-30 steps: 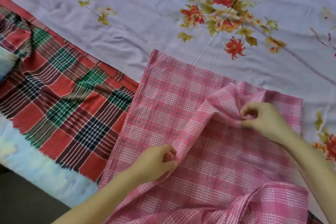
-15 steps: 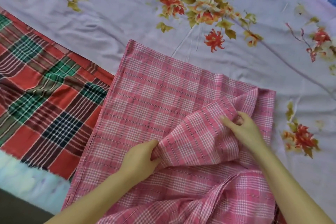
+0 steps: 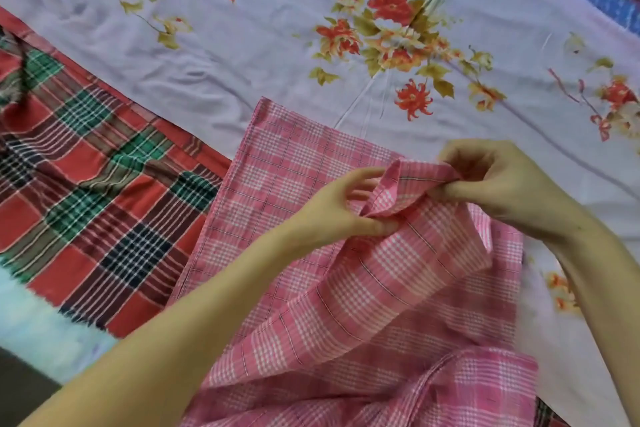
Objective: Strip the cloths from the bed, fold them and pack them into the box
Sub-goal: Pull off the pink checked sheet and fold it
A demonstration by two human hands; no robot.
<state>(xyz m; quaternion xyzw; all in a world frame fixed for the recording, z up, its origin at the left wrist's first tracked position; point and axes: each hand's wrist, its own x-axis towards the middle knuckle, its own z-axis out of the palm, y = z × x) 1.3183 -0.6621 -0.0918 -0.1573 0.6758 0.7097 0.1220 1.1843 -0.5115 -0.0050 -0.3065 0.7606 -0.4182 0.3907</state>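
Beyond the hands a lilac floral sheet [image 3: 242,55] lies spread wide; left of the left hand [image 3: 346,210] a red-and-green plaid cloth [image 3: 86,204] lies flat, its edge against the pink checked cloth [image 3: 363,305]. The pink checked cloth lies under both hands with one fold lifted: the left hand pinches it between thumb and fingers, and the right hand [image 3: 502,191], close beside, grips the same raised edge.

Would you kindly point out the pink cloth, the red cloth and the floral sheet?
pink cloth [image 3: 284,163], head view, flat upper-left part.
red cloth [image 3: 86,211], head view, its middle.
floral sheet [image 3: 242,55], head view, bare lilac patch.
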